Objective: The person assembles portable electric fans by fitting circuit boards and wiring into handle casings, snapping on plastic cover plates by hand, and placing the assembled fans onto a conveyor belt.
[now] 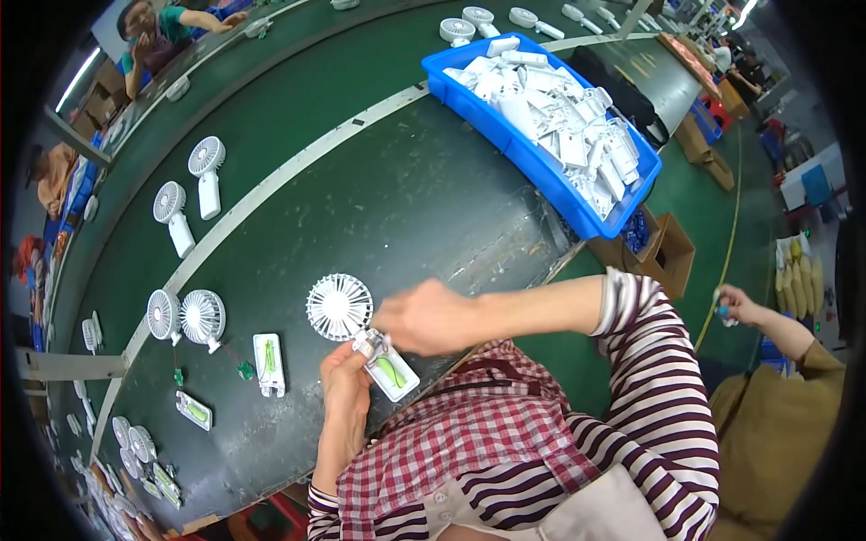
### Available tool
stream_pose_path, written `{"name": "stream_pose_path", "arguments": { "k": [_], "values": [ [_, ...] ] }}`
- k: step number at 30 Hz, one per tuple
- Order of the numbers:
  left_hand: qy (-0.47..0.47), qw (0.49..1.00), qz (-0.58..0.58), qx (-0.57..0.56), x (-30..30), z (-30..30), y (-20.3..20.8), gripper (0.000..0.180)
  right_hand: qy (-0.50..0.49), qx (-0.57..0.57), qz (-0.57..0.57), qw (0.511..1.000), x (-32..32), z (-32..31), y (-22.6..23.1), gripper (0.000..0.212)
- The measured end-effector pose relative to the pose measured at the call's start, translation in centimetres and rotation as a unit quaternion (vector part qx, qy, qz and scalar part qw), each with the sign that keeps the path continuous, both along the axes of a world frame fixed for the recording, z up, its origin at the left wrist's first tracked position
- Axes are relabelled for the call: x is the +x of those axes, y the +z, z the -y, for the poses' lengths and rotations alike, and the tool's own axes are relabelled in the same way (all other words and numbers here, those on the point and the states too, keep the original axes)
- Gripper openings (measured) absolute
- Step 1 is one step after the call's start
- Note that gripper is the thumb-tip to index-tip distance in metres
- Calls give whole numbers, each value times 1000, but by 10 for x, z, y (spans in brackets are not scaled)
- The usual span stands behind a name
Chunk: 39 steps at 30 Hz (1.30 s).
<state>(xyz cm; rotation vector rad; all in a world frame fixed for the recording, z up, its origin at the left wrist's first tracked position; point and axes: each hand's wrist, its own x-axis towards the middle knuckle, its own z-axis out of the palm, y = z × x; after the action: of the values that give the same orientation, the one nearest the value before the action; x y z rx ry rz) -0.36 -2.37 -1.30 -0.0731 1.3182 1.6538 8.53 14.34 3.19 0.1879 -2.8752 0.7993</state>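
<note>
At the near edge of the dark table, my left hand grips an open white fan handle, which has a green part inside. A round white fan head lies at the handle's upper end, its slatted cage facing up. My right hand is closed at the joint between head and handle; its fingertips are slightly blurred, and what they pinch is hidden. Left of my hands lies another open handle shell with a green part. Beyond it are a smaller open shell and a pair of fan heads with thin wires.
A blue bin heaped with white plastic parts stands at the table's far right. Assembled handheld fans lie on the green conveyor past a pale curved rail. Cardboard boxes stand below on the right, near a co-worker's hand.
</note>
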Motion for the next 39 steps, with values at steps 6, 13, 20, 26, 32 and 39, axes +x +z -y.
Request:
{"name": "stream_pose_path", "arguments": {
  "k": [6, 13, 20, 26, 32, 39],
  "values": [
    [-17, 999, 16, 28, -8, 7, 1, 26, -389, 217, -22, 895, 6, -171, 66, 17],
    [2, 999, 43, 25, -14, 7, -1, 21, -513, 367, 107, 769, 27, -333, 65, 27],
    [1, 999, 46, 1, -10, 1, 13, 20, -401, 419, 87, 810, 3, -370, 24, 26],
    [-17, 998, 52, 0, -6, 13, 2, 25, -417, 534, 107, 728, 22, -355, 19, 13],
    [-18, 993, 102, 63, -14, 11, -3, 27, -307, 428, -248, 813, 26, -261, 75, 22],
    [-8, 996, 85, 20, -14, 3, 4, 29, -131, -552, -58, 821, -1, -43, 30, 35]
  ]
}}
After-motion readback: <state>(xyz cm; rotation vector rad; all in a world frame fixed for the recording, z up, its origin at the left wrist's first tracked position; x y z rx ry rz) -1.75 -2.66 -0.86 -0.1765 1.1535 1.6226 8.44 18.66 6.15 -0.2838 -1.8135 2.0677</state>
